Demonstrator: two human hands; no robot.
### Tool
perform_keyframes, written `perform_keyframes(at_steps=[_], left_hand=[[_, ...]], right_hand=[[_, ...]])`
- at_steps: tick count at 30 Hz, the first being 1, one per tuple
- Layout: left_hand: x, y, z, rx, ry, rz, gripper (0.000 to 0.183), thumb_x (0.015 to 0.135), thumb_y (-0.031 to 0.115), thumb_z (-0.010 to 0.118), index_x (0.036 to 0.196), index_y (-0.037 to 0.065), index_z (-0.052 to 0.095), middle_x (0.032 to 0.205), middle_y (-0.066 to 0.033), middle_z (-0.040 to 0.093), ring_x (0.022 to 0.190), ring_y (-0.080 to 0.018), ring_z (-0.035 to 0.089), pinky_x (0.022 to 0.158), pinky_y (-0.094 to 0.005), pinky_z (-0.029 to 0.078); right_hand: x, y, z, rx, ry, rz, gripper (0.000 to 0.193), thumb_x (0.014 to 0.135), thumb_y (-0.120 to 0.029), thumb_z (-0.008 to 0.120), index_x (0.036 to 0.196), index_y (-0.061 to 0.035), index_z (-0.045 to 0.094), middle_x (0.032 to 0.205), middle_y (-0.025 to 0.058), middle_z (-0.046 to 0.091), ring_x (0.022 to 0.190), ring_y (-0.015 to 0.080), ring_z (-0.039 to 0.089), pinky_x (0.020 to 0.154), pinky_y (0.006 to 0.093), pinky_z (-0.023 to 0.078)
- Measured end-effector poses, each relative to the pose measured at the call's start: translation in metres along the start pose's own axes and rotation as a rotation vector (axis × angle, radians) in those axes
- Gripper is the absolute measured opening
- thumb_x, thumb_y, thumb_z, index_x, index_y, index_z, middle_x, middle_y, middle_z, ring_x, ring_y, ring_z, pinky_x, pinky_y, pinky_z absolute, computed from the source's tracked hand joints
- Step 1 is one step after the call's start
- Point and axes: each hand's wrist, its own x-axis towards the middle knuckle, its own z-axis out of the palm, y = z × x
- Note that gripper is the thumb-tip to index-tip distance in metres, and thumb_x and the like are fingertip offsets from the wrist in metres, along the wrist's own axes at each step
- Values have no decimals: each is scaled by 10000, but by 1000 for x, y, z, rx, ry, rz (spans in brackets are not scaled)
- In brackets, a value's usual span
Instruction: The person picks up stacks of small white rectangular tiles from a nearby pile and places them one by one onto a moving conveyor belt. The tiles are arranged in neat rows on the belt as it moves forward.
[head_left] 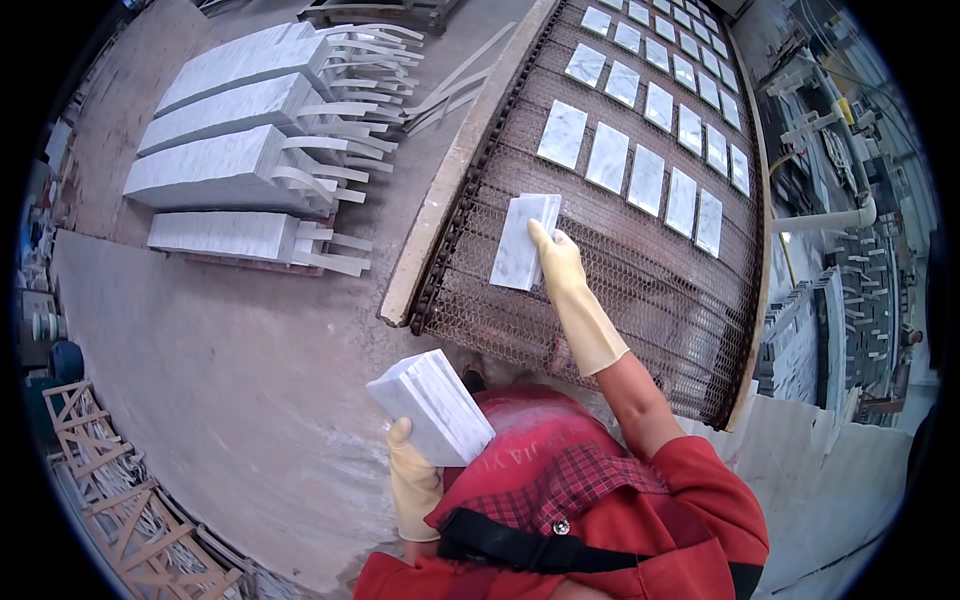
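Observation:
Both my hands wear pale yellow rubber gloves. My left hand (412, 468) is wrapped round a stack of white, grey-veined marble tiles (432, 405), tilted against the front of my red apron (545, 440). Out over the near left part of the mesh conveyor (600, 290), my right hand (558, 258) pinches a marble tile (520, 245) by its right edge. A second tile edge shows behind that one. Whether these tiles touch the mesh, I cannot tell. Beyond them, several rows of marble tiles (607, 158) lie spaced out flat on the conveyor.
Bundled stacks of long marble strips (215, 175) stand on the floor at the left. The conveyor's raised side rail (440, 215) runs along its left side. Wooden crates (130, 520) sit at the lower left. A white pipe (825, 218) and more stacked slabs (800, 335) are at the right.

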Motion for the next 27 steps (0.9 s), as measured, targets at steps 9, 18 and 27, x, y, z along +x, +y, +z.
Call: perform_keyframes(at_steps=[9, 18, 27], left_hand=[[6, -27, 6, -56, -39, -44, 989, 847, 602, 809, 1607, 68, 468, 1476, -180, 636, 1318, -377, 647, 1127, -566, 535], [-3, -88, -5, -132, -84, -87, 1075, 757, 608, 862, 1596, 58, 474, 1470, -185, 637, 1304, -383, 651, 1116, -565, 542], [0, -108, 5, -2, -79, -107, 1145, 750, 711, 847, 1614, 70, 455, 1500, -184, 613, 1320, -385, 630, 1125, -577, 526]], right_hand=[[7, 13, -11, 79, 8, 10, 498, 1022, -483, 727, 1194, -16, 755, 1065, 79, 785, 944, 166, 705, 901, 344, 529], [-20, 6, -84, 26, 131, 6, 520, 995, -484, 758, 1212, -11, 759, 1082, 78, 801, 959, 159, 722, 885, 328, 539], [-10, 26, -96, -2, 123, 3, 567, 1014, -572, 712, 1175, -33, 782, 1051, 50, 787, 960, 144, 698, 905, 329, 522]])
